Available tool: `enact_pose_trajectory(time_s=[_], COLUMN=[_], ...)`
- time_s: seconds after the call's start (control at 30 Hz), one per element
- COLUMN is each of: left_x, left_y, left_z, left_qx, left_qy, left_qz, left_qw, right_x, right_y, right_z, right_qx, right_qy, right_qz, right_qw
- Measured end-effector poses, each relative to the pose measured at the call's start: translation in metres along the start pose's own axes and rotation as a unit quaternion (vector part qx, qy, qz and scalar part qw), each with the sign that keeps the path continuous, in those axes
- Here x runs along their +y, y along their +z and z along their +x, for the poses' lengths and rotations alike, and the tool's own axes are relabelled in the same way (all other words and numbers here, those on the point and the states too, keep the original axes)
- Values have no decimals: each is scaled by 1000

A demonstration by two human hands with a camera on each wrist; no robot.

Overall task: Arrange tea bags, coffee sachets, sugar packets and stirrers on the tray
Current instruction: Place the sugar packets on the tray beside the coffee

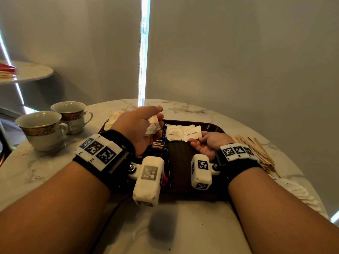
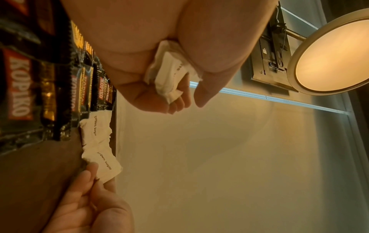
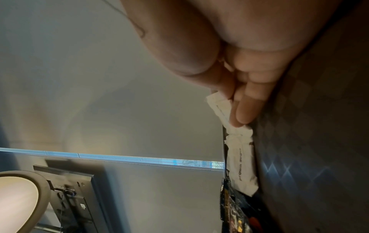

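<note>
While the left hand (image 1: 139, 125) holds white paper brown-sugar packets (image 1: 152, 127) bunched in curled fingers above centre frame, the right hand (image 1: 207, 142) lies on the dark brown textured plastic tray (image 1: 179, 154), fingertips pinching the near edge of the rightmost laid packet (image 1: 192, 133). That packet's long axis appears to run left-right, beside a second laid packet (image 1: 173, 132); the right hand is nearer.
</note>
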State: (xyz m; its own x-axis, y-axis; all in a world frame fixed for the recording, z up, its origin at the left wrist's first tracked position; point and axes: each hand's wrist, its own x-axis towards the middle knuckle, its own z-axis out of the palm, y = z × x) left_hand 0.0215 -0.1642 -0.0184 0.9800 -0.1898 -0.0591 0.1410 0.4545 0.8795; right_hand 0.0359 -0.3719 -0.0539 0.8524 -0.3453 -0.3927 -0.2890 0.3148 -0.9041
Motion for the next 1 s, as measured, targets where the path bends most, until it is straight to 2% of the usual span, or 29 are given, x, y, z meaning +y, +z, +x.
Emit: enact_pose_trajectory(time_s=[0.2,0.4,0.53,1.0], left_x=[0,-1,-1,0], left_y=[0,0,0,0], left_z=[-1,-1,-1,-1], left_qx=[-2,-1,2,-14], left_qy=[0,3,0,-5], left_qz=[0,3,6,23], left_qw=[1000,1000,1000,1000], right_x=[-1,-3,-1,0], right_y=[-3,-3,-3,-1], right_z=[0,-1,-1,-5], right_qx=[-7,-8,-15,17], right_qy=[6,-24,0,-25], right_qz=[12,40,67,14], right_qw=[1000,999,998,999])
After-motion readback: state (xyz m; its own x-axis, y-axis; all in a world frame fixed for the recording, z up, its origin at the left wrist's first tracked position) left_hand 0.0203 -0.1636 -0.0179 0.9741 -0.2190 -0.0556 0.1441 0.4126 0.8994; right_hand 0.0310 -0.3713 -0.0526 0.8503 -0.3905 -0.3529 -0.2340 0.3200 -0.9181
